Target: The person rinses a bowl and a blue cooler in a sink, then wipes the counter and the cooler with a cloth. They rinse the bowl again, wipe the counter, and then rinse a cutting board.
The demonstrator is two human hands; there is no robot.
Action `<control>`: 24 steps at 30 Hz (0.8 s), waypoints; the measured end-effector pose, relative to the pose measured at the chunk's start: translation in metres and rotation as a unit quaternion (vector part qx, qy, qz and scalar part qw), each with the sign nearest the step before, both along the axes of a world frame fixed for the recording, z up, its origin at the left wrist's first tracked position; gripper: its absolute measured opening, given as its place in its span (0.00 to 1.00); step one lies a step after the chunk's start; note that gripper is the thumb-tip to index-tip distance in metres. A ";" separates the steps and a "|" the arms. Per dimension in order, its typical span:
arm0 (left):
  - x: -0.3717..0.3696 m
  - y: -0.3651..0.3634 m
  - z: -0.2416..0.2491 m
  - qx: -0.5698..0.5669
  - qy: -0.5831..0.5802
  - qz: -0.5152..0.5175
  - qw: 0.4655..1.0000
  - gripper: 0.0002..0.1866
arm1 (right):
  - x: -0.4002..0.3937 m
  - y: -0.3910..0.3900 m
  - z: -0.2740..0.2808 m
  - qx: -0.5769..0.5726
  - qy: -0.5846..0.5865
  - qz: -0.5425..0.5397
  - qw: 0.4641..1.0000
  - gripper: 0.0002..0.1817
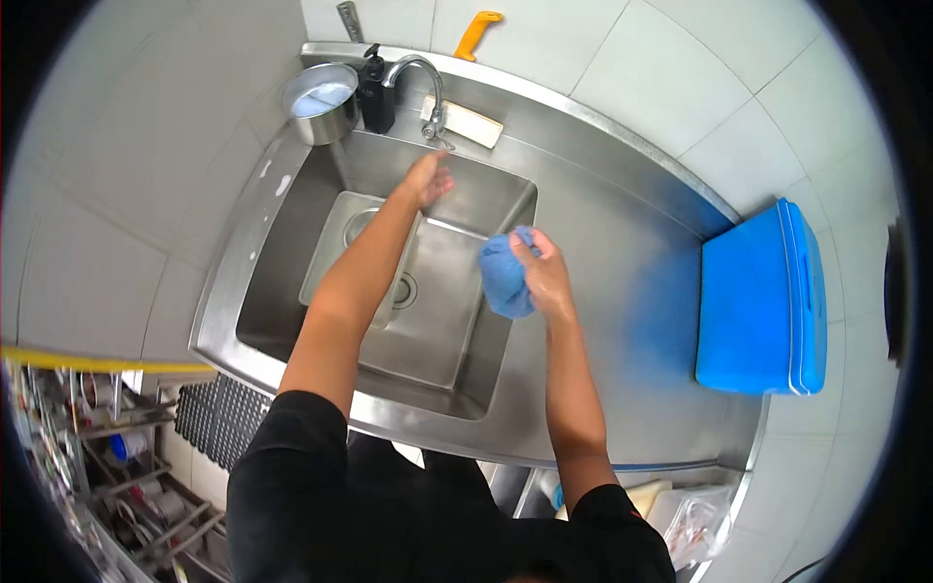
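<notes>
My right hand (546,280) grips a bunched blue cloth (503,279) above the right rim of the steel sink (447,340). My left hand (429,179) reaches to the back of the basin, just below the base of the curved faucet (432,92). Its fingers are apart and it holds nothing. Under my left forearm, a shallow translucent tray (328,255) lies in the basin, with a round shape inside it. The sink drain (404,291) shows beside my forearm.
Behind the sink stand a steel pot (326,126) with a bluish item inside, a black pump bottle (376,97) and a pale block (466,123). A blue cooler box (748,311) sits at the right end of the counter. An orange handle (474,36) rests against the back wall.
</notes>
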State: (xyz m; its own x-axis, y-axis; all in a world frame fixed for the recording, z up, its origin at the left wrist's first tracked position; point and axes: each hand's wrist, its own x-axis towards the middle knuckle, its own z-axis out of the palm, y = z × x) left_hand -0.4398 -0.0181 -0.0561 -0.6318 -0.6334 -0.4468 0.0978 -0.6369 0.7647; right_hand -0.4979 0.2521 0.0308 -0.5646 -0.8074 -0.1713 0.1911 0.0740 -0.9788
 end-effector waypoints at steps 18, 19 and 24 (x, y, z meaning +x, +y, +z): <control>0.128 -0.114 -0.016 -0.201 0.151 -0.209 0.945 0.30 | 0.036 -0.336 -0.044 0.119 0.403 0.414 0.807 0.28; 0.130 -0.106 -0.013 -0.161 0.141 -0.174 0.961 0.33 | 0.045 -0.337 -0.019 0.187 0.412 0.515 0.728 0.29; 0.130 -0.087 -0.076 -0.346 0.019 -0.179 0.921 0.31 | 0.035 -0.338 -0.032 0.243 0.628 0.398 0.623 0.20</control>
